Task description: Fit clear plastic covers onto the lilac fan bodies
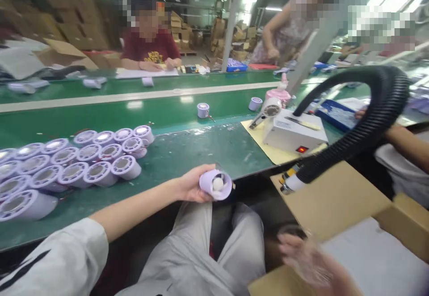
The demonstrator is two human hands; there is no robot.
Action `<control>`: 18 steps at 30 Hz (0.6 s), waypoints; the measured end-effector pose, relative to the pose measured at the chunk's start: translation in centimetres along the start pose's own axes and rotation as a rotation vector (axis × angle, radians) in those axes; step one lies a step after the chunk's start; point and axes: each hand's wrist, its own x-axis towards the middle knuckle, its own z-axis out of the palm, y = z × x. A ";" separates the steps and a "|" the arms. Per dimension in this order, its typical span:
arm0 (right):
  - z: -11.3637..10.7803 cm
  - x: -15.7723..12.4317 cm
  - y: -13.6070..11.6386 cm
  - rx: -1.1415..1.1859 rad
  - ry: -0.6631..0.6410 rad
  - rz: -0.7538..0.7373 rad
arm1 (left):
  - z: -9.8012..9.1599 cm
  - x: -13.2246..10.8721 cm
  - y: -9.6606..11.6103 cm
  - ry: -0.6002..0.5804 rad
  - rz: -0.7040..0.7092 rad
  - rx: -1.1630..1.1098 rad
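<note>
My left hand (195, 185) is closed around a lilac cylindrical fan housing (206, 182), held just past the bench edge above my lap. Its open end faces me, showing a round white hub inside. At lower right, my right hand (298, 251) is blurred by motion, its fingers around a see-through plastic piece (315, 267) whose exact shape I cannot make out. That hand is over the near side of an open cardboard box (338, 188). Several similar lilac housings (125, 166) stand in rows on the bench to the left.
A green conveyor belt (161, 108) runs across, carrying single lilac housings (203, 110). A white device (295, 130) with a lit red switch sits at right, near a black corrugated hose (362, 126) arching over the box. Co-workers (149, 48) sit opposite; another person's arm (405, 144) reaches in at right.
</note>
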 end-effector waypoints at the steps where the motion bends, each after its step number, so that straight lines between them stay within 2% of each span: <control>1: 0.8 -0.2 -0.2 -0.045 -0.002 -0.041 | 1.3 0.6 -1.1 -0.042 -0.060 -0.105; 3: 2.7 -0.3 -1.1 -0.324 -0.038 -0.247 | 3.3 1.6 -2.5 -0.053 -0.106 -0.150; 5: 4.4 -0.1 -2.2 -0.638 -0.015 -0.424 | 4.7 2.3 -3.1 -0.083 -0.099 -0.127; 7: 5.7 0.3 -3.0 -0.855 0.045 -0.507 | 5.4 2.7 -3.1 -0.134 -0.112 -0.087; 11: 6.8 0.6 -3.2 -1.047 0.082 -0.479 | 6.0 2.7 -2.3 -0.187 -0.125 0.030; 13: 6.9 0.8 -3.1 -1.086 0.067 -0.448 | 6.2 2.4 -1.9 -0.202 -0.098 0.186; 16: 7.0 1.3 -3.0 -1.108 0.011 -0.384 | 6.6 1.8 -1.5 -0.197 0.093 0.610; 18: 7.0 1.6 -3.0 -1.051 -0.051 -0.342 | 6.9 1.2 -1.3 -0.121 0.206 0.830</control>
